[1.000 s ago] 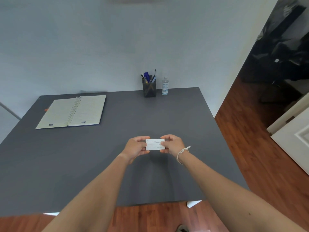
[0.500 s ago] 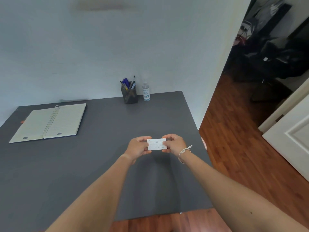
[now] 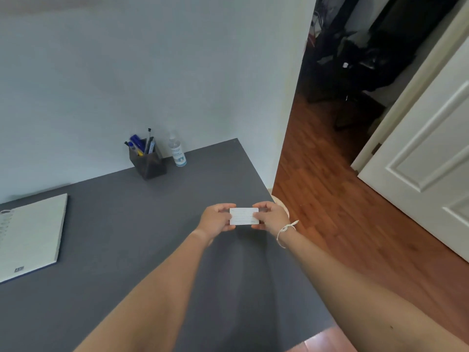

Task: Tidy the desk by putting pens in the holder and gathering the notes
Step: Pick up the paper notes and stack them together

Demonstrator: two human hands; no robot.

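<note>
While the pens (image 3: 142, 146) stand in the holder (image 3: 148, 162) at the worktop's (image 3: 127, 224) far edge, both hands, left hand (image 3: 215, 221) and right hand (image 3: 272, 216), pinch the notes (image 3: 244, 216) by opposite short edges, fingers (image 3: 261, 205) curled, apparently squaring the stack above the worktop.

notes (image 3: 244, 216): small white lined stack, held level above the desk's right edge, pinched at both short ends | pens (image 3: 141, 145): blue and black, standing upright in holder | holder (image 3: 148, 161): dark square cup, back edge by wall
</note>
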